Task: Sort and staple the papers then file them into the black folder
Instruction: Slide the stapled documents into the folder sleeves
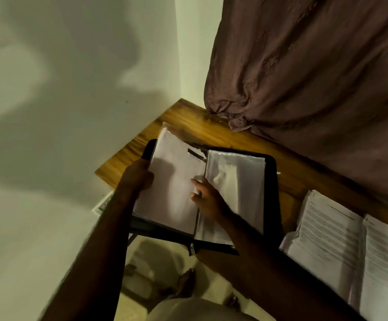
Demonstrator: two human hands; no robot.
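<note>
Wooden table [211, 133] space is set in a white-walled corner beneath a brown curtain [304, 66]. The black folder [272, 172] is laid open on it, overhanging the near edge. A paper bundle [174, 177] on its left side is gripped at the outer edge by the left hand [137, 177]. The right hand [208, 200] is pressed on it near the spine, fingers loose, grasping nothing. Filing seems to be in hand. Next, the bundle likely needs to be seated fully in a plastic sleeve [237, 172]. More stacked papers [327, 232] are waiting at the right.

A home room: wooden table [211, 133] against plain wall [72, 112], brown curtain [315, 66].
</note>
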